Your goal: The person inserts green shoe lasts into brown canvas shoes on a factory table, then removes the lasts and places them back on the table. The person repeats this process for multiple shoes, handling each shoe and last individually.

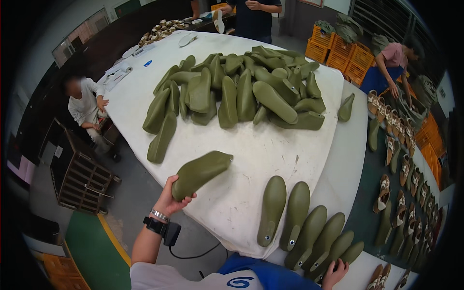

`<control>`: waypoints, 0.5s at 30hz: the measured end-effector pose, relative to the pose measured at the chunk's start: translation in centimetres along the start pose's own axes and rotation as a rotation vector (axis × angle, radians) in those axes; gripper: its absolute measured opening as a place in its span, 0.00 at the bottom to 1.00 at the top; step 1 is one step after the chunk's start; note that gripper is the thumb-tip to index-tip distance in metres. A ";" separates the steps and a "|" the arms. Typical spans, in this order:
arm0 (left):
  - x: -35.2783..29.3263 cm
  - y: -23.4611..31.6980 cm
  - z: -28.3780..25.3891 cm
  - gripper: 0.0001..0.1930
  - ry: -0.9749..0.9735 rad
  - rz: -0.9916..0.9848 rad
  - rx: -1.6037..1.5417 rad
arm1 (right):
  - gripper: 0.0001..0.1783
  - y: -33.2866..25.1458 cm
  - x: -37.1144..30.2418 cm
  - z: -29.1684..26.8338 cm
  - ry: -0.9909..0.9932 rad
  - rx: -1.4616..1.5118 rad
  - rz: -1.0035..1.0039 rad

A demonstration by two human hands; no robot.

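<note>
The green shoe last (202, 174) is gripped by one end in the left hand (169, 199) over the white table (251, 159), long axis slanting away rightward. The right hand (335, 274) touches lined-up lasts (309, 234), its grip unclear; a blue swirl emblem (240, 282) marks the clothing (203, 280).

White-and-blue clothing (275, 276) with a blue swirl (240, 282), silver link band (160, 215), boxy black wrist unit (172, 234), thin black cable (193, 257).
</note>
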State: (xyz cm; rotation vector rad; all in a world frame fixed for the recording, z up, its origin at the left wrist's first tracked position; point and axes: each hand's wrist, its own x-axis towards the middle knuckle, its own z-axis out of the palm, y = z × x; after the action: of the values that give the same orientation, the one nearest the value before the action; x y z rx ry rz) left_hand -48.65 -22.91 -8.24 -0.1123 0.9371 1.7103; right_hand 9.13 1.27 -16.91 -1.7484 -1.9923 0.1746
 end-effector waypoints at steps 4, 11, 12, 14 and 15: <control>-1.0 0.2 2.4 0.25 0.108 -0.194 0.359 | 0.17 0.5 -0.3 -0.4 -0.019 -0.029 -0.058; 9.4 1.0 6.4 0.37 -0.011 0.118 0.702 | 0.16 -0.7 0.2 -0.6 -0.027 -0.049 -0.093; 11.8 -1.3 7.0 0.42 0.039 0.205 0.944 | 0.16 -0.8 0.2 -0.6 -0.030 -0.053 -0.087; 15.6 -5.5 7.3 0.56 0.095 0.429 1.419 | 0.16 -1.0 0.3 -0.4 -0.008 -0.035 -0.107; 16.5 -7.8 6.9 0.57 0.137 0.520 1.457 | 0.16 -1.2 0.3 -0.3 -0.001 -0.033 -0.109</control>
State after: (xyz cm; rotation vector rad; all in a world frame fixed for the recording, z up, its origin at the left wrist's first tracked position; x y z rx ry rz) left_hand -45.51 -5.33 -16.14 1.0496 2.2115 1.0547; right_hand 8.22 1.32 -16.05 -1.6546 -2.0955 0.1069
